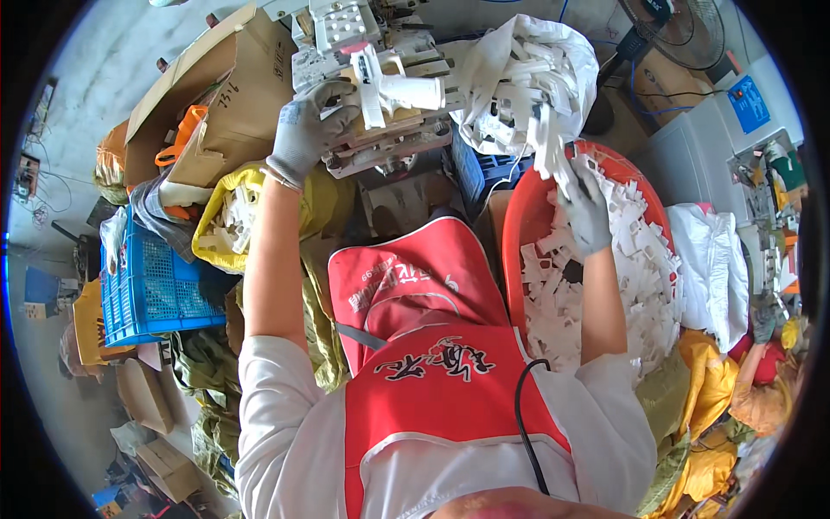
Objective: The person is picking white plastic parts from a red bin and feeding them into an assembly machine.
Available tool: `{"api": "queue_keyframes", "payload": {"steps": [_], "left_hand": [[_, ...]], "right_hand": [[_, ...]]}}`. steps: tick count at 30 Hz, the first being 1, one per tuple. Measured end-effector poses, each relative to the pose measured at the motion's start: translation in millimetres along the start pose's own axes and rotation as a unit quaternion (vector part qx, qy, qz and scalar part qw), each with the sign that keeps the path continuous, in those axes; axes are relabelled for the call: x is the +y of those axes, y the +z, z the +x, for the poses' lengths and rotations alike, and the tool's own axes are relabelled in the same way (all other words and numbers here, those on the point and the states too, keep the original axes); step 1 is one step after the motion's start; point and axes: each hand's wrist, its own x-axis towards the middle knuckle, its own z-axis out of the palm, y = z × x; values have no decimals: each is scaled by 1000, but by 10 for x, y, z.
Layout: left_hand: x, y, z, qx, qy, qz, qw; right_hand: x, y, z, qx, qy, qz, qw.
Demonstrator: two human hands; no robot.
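Note:
My left hand point(313, 130), in a grey work glove, is at the left side of a metal machine fixture point(380, 156). Its curled fingers are apart, with nothing visible in them. Just right of them, a white gun-shaped plastic piece point(406, 92) lies on the fixture. My right hand point(588, 212), also gloved, is above a red tub point(512, 285) and grips a long white plastic piece point(550, 147). Its upper end overlaps the white parts in a white sack point(577, 65), so its full shape is hard to make out. Many white plastic scraps point(571, 311) fill the tub.
At the left are a cardboard box point(251, 78), a yellow sack point(216, 246) of white parts and a blue crate point(160, 298). A dark blue crate point(484, 173) stands beneath the white sack. Another person's gloved hand point(763, 323) shows far right, below a fan point(692, 35).

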Motion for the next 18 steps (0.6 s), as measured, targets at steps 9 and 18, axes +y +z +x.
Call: {"api": "queue_keyframes", "payload": {"steps": [9, 18], "left_hand": [[-437, -243, -987, 227, -86, -48, 969], [-742, -315, -2709, 316, -317, -125, 885]], "right_hand": [[-760, 1464, 896, -240, -142, -151, 948], [-791, 1866, 1252, -345, -311, -454, 761]]}}
